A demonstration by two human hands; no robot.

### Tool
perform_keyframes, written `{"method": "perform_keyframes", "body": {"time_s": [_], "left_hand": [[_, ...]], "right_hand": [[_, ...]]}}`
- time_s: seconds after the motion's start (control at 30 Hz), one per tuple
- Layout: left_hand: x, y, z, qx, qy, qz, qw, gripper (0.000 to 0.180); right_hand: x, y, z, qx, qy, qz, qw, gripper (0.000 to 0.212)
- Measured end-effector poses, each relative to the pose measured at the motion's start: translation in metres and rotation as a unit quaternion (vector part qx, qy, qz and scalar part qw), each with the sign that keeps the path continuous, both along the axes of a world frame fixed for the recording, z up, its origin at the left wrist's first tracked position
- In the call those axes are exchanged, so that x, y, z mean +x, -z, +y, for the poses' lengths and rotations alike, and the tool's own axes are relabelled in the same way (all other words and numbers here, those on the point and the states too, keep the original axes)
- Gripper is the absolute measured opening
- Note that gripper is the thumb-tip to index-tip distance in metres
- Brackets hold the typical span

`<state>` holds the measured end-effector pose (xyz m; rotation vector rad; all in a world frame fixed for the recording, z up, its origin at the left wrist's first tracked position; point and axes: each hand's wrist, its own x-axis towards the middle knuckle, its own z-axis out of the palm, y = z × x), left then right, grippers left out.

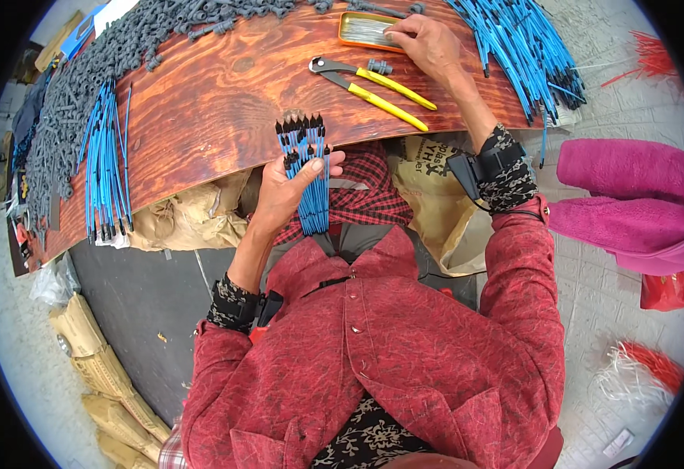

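My left hand is closed around a bundle of thin blue tubes with black tips, upright in front of my body at the table's near edge. Its thumb presses across the front of the bundle. At the far side, my right hand dips its fingertips into a shallow orange-rimmed tin of thin silvery wire pieces. Those fingers are drawn together, and what they pinch, if anything, is hidden. Yellow-handled pincers lie on the wood nearer me, with small grey fittings beside them.
Grey plastic fittings are heaped along the left and far sides of the wooden table. More blue tubes lie in piles at the left and right. Pink cloth sits to the right; brown paper sacks are below the edge.
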<state>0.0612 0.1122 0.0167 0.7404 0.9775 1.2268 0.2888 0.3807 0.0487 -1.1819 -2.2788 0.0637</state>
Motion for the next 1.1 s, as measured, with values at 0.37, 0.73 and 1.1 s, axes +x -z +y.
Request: {"method": "perform_keyframes", "body": {"time_s": [0.37, 0.73, 1.1], "left_hand": [[-0.003, 0.005, -0.002, 0.011, 0.008, -0.016, 1.0, 0.034], [-0.002, -0.001, 0.0, 0.011, 0.006, -0.004, 1.0, 0.034], [-0.002, -0.002, 0.0, 0.017, 0.01, -0.008, 1.0, 0.034]], "right_hand": [[-0.03, -0.032, -0.092, -0.197, -0.265, 0.137, 0.934, 0.016], [-0.035, -0.016, -0.127, -0.231, -0.268, 0.157, 0.922, 0.014], [-0.035, -0.01, -0.124, -0.211, -0.264, 0.149, 0.929, 0.014]]}}
